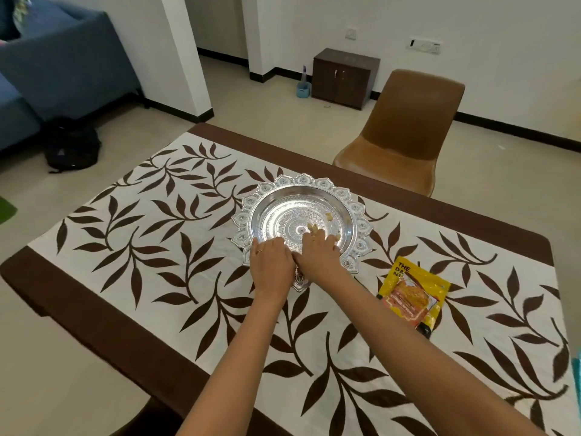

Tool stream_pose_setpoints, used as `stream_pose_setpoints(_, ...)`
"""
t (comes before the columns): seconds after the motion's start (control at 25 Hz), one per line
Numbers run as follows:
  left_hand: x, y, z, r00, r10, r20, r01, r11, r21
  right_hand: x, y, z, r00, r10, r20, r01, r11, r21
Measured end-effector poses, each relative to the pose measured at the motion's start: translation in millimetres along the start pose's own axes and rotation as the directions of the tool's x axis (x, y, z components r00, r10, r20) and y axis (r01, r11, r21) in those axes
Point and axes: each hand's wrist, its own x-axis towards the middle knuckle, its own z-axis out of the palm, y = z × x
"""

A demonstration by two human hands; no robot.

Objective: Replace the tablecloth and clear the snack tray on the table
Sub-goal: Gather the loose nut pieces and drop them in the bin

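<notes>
A round silver snack tray point(314, 184) with a scalloped, embossed rim sits in the middle of the table on a white tablecloth point(151, 278) printed with brown leaves. A few pale snack pieces point(329, 217) lie in its bowl. My right hand point(319, 251) reaches over the near rim, its fingertips bunched on some of the pieces near the centre. My left hand point(272, 262) lies palm down on the near rim beside it, fingers curled over the edge. The two hands touch.
A yellow snack packet point(412, 294) lies on the cloth right of my right forearm. A brown chair point(405, 130) stands at the table's far side. Beyond are a dark cabinet point(344, 77), a spray bottle point(304, 84), a blue sofa point(56, 67) and a black bag point(72, 146).
</notes>
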Motion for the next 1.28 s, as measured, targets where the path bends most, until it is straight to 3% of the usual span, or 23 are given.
stream_pose_setpoints(0.2,-2,1,-2,1.0,0.018,-0.01,-0.018,1.0,0.008,3,-9,2,0.996,0.089,0.022,-0.091,0.987,0.132)
stream_pose_setpoints(0.4,-1,-1,-1,1.0,0.001,-0.023,-0.002,0.999,-0.044,7,-13,1,0.999,-0.034,0.029,0.033,0.998,0.056)
stream_pose_setpoints(0.56,0,4,-13,1.0,-0.029,0.006,0.029,0.969,-0.247,18,-4,-16,0.994,-0.038,0.105,-0.008,0.915,0.404)
stream_pose_setpoints(0.6,1,7,-19,0.998,-0.055,0.007,0.054,0.929,-0.367,21,2,-19,0.99,-0.015,0.144,-0.071,0.817,0.572)
stream_pose_setpoints(0.64,2,10,-23,0.995,-0.097,0.027,0.098,0.866,-0.49,23,7,-23,0.981,0.003,0.196,-0.153,0.637,0.756)
stream_pose_setpoints(0.72,8,16,-32,0.964,-0.222,0.145,0.261,0.695,-0.67,28,15,-27,0.945,0.007,0.326,-0.326,0.093,0.941)
stream_pose_setpoints(0.76,11,20,-34,0.929,-0.288,0.232,0.362,0.57,-0.738,30,17,-29,0.926,-0.003,0.378,-0.374,-0.15,0.915)
stream_pose_setpoints(0.8,14,24,-35,0.882,-0.331,0.334,0.453,0.407,-0.793,30,18,-31,0.912,-0.017,0.41,-0.393,-0.326,0.86)
stream_pose_setpoints(0.88,21,31,-33,0.783,-0.327,0.529,0.565,0.018,-0.825,29,17,-33,0.908,-0.038,0.417,-0.377,-0.507,0.775)
stream_pose_setpoints(0.96,26,38,-28,0.716,-0.28,0.64,0.576,-0.282,-0.768,26,13,-32,0.914,-0.016,0.405,-0.351,-0.532,0.77)
stream_pose_setpoints(1.04,30,44,-23,0.688,-0.246,0.683,0.558,-0.422,-0.714,20,5,-30,0.921,0.072,0.383,-0.306,-0.477,0.824)
stream_pose_setpoints(1.12,34,48,-18,0.674,-0.227,0.703,0.541,-0.498,-0.678,15,-4,-26,0.927,0.171,0.335,-0.246,-0.396,0.885)
stream_pose_setpoints(1.16,34,51,-17,0.666,-0.218,0.714,0.528,-0.538,-0.657,12,-8,-24,0.932,0.209,0.295,-0.217,-0.329,0.919)
stream_pose_setpoints(1.28,31,55,-16,0.654,-0.145,0.742,0.476,-0.683,-0.553,7,-16,-17,0.957,0.258,0.136,-0.143,0.01,0.99)
